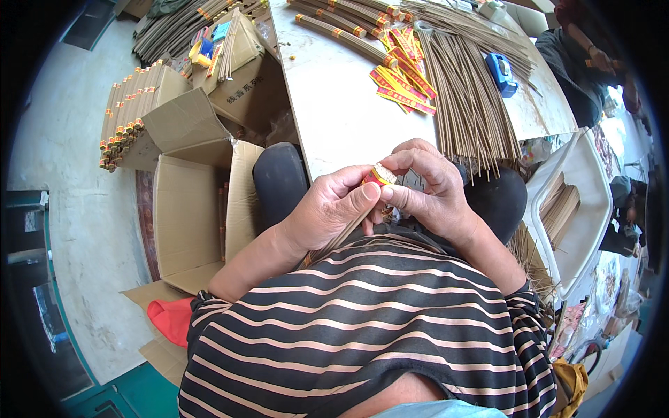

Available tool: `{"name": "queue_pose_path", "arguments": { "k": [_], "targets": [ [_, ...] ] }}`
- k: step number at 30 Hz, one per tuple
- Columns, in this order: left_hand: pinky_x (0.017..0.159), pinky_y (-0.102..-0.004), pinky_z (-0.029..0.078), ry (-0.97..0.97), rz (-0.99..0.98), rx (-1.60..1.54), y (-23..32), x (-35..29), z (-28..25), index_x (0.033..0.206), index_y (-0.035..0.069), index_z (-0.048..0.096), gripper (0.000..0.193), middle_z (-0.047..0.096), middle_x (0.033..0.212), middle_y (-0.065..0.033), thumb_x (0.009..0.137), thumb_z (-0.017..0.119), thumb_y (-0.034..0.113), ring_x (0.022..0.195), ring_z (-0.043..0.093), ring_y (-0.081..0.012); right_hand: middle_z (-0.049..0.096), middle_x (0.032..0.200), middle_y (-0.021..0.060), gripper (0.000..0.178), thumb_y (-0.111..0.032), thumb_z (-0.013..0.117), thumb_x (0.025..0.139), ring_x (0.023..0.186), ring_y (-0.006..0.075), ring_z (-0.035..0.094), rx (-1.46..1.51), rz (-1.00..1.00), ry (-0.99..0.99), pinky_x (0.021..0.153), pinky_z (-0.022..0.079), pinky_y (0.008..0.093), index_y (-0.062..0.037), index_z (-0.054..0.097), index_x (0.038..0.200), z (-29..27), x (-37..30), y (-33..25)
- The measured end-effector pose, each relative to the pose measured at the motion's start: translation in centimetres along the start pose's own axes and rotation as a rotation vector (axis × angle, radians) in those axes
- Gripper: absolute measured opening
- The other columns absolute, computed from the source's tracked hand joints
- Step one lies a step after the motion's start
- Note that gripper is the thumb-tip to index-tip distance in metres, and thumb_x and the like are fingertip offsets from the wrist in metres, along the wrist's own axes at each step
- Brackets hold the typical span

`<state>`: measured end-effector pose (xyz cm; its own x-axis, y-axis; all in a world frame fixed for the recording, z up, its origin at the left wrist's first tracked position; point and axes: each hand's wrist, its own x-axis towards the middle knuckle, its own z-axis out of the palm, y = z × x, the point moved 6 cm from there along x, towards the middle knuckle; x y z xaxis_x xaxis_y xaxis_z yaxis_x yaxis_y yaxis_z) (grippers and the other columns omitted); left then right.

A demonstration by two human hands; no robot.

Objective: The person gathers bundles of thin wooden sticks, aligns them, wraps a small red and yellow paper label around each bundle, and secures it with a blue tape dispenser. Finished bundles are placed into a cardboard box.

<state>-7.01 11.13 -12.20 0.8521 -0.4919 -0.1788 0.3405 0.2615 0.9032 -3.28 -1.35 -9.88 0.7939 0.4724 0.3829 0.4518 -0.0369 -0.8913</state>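
A bundle of incense sticks [378, 176] is wrapped near its top end by a red and yellow paper band. My left hand [333, 207] is closed around it, thumb pressed on the side near the band. From the other side, my right hand [437, 187] pinches the banded end between thumb and fingers. The bundle's lower part slants down toward my lap and is partly hidden by the left hand. Beyond my hands, loose incense sticks [465, 101] lie spread on the white table [334, 118]. Next to them are red and yellow paper strips [404, 97].
Banded bundles [341, 36] lie at the table's far side, with a blue tape dispenser [502, 74] to the right. An open cardboard box [187, 216] and stacked bundles [129, 104] are on the left. At right stand a white bin [582, 244] holding sticks and another person [568, 76].
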Motion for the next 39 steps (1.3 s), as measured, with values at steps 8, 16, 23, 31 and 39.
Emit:
{"name": "queue_pose_path", "arguments": {
  "k": [8, 16, 23, 31, 39],
  "targets": [
    [0.082, -0.0235, 0.042, -0.040, -0.125, 0.231, 0.5, 0.3, 0.7, 0.112, -0.005, 0.050, 0.052, 0.056, 0.097, -0.0065, 0.092, 0.044, 0.043, 0.090, 0.052, -0.0112, 0.053, 0.078, 0.0071, 0.026, -0.016, 0.076, 0.070, 0.069, 0.0147, 0.053, 0.080, 0.028, 0.054, 0.060, 0.046, 0.0257, -0.0005, 0.060, 0.083, -0.9, -1.0, 0.3],
    [0.059, -0.0162, 0.040, -0.018, -0.279, 0.046, -0.5, 1.6, 1.7, 0.103, 0.001, 0.050, 0.045, 0.052, 0.077, -0.0018, 0.089, 0.049, 0.044, 0.064, 0.048, -0.0068, 0.053, 0.076, 0.0047, 0.030, -0.022, 0.076, 0.071, 0.069, 0.0136, 0.049, 0.144, 0.047, 0.002, 0.060, 0.043, 0.0250, -0.0020, 0.057, 0.082, -2.5, -1.1, 1.7],
    [0.054, -0.0163, 0.036, 0.123, -0.242, 0.038, -0.4, 3.7, 1.1, 0.102, 0.001, 0.050, 0.039, 0.050, 0.073, -0.0015, 0.090, 0.053, 0.038, 0.060, 0.044, -0.0056, 0.057, 0.084, -0.0013, 0.026, -0.024, 0.058, 0.088, 0.079, 0.0072, 0.051, 0.080, 0.309, 0.251, 0.069, 0.042, 0.0221, -0.0011, 0.060, 0.101, -12.8, 1.0, 8.0],
    [0.055, -0.0168, 0.036, 0.106, -0.275, 0.050, -0.9, 5.9, 0.6, 0.098, -0.001, 0.050, 0.038, 0.051, 0.072, -0.0025, 0.090, 0.052, 0.037, 0.060, 0.044, -0.0057, 0.054, 0.068, 0.0041, 0.022, -0.018, 0.066, 0.072, 0.060, 0.0131, 0.048, -0.274, 0.894, 0.491, 0.052, 0.041, 0.0264, 0.0011, 0.061, 0.081, -31.8, 3.5, 21.2],
    [0.056, -0.0165, 0.037, 0.109, -0.282, 0.062, -1.2, 7.1, -0.5, 0.097, 0.000, 0.050, 0.038, 0.051, 0.073, -0.0029, 0.091, 0.051, 0.037, 0.060, 0.044, -0.0059, 0.053, 0.075, 0.0065, 0.024, -0.024, 0.071, 0.071, 0.065, 0.0170, 0.049, -0.278, 1.181, 0.471, 0.054, 0.046, 0.0305, -0.0032, 0.061, 0.079, -31.8, 4.8, 23.2]
  ]
}}
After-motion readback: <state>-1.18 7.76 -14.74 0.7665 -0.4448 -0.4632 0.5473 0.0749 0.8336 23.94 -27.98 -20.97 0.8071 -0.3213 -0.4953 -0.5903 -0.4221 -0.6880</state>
